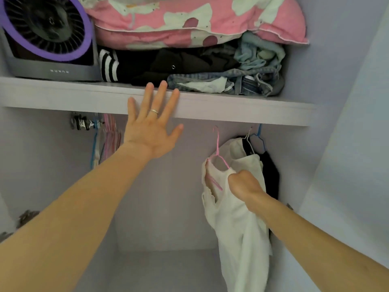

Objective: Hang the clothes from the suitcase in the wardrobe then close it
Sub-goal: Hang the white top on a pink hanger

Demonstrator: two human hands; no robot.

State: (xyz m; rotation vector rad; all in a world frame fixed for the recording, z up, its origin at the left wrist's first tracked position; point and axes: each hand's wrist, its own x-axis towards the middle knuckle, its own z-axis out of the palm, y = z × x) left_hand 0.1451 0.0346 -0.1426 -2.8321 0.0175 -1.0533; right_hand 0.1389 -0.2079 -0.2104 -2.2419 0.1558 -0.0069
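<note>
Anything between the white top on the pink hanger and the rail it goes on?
Nothing visible. The hook of the pink hanger reaches just under the shelf, whose front edge hides the rail. The right hand grips the white top; hung clothes are to its right, the open left hand well to its left.

Purple-rimmed fan (pixel 45 28) at upper left; pink patterned quilt (pixel 189 20) atop folded dark clothes (pixel 168 62); crumpled denim (pixel 257 84) beside them.

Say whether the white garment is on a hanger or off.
On. The pink hanger passes through the white garment at its shoulders; the right hand grips it. Hook on a rail: cannot tell.
</note>
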